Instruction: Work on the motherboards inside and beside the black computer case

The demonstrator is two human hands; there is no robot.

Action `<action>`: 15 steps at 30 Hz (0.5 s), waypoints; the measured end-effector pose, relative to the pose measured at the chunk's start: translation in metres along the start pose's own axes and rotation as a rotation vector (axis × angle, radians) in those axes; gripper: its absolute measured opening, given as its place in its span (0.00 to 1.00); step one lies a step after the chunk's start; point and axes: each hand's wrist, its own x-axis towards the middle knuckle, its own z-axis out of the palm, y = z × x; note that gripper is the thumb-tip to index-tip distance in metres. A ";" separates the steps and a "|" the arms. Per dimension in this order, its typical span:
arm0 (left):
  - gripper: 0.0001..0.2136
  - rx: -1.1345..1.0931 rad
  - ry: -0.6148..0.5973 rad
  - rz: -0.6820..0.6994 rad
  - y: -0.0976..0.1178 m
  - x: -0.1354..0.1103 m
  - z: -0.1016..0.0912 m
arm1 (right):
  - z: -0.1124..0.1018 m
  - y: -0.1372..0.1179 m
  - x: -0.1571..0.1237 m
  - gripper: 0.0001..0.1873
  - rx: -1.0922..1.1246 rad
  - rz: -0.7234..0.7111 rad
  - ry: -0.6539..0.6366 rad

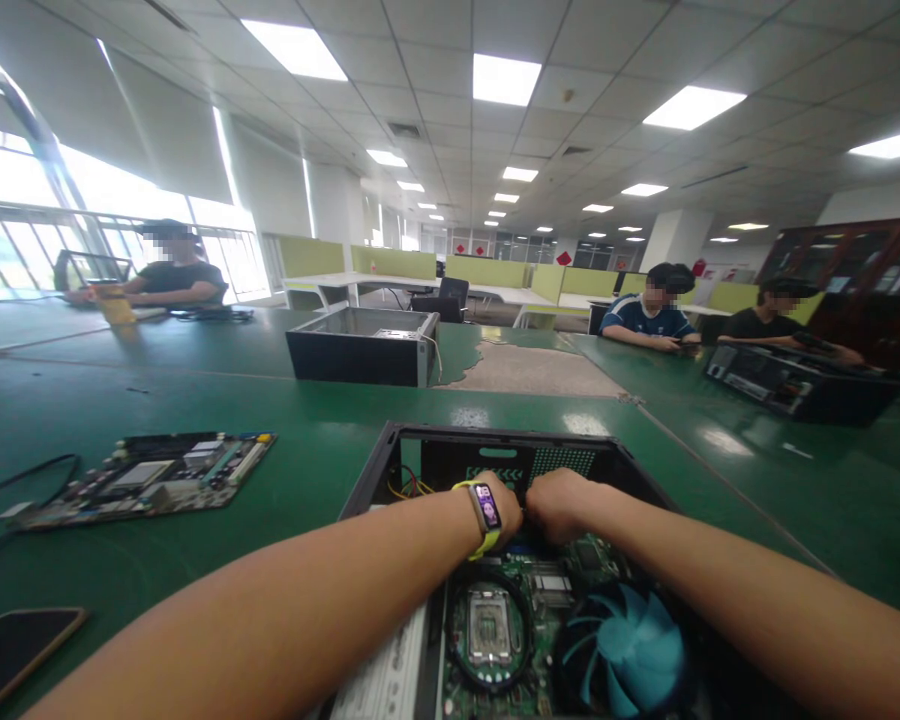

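An open black computer case (420, 450) lies on the green table in front of me. Inside it sits a motherboard (495, 640) with a bare CPU socket (489, 627) and a blue fan (630, 650). Both my hands reach deep into the case, side by side. My left hand (508, 508), with a yellow smartwatch (484, 512) on the wrist, is curled downward with its fingers hidden. My right hand (559, 503) is bunched into a fist over the board; what it grips is hidden.
A loose motherboard (150, 475) and black cables (22, 480) lie on the left. A phone (15, 650) rests at the near left edge. Another open case (364, 345) stands farther back, a third (795, 380) at right. Three people sit at the tables.
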 end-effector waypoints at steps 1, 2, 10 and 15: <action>0.12 0.019 -0.020 -0.001 0.000 -0.003 -0.003 | 0.001 0.001 0.000 0.17 0.006 -0.005 0.012; 0.12 0.039 -0.038 -0.001 0.001 -0.005 -0.006 | 0.001 0.001 0.001 0.17 0.012 -0.006 0.015; 0.11 0.099 -0.079 -0.003 0.003 -0.021 -0.024 | 0.002 0.005 0.003 0.15 0.007 0.000 0.032; 0.12 0.107 -0.097 -0.015 0.002 -0.018 -0.023 | 0.003 0.006 0.004 0.14 -0.007 -0.044 0.092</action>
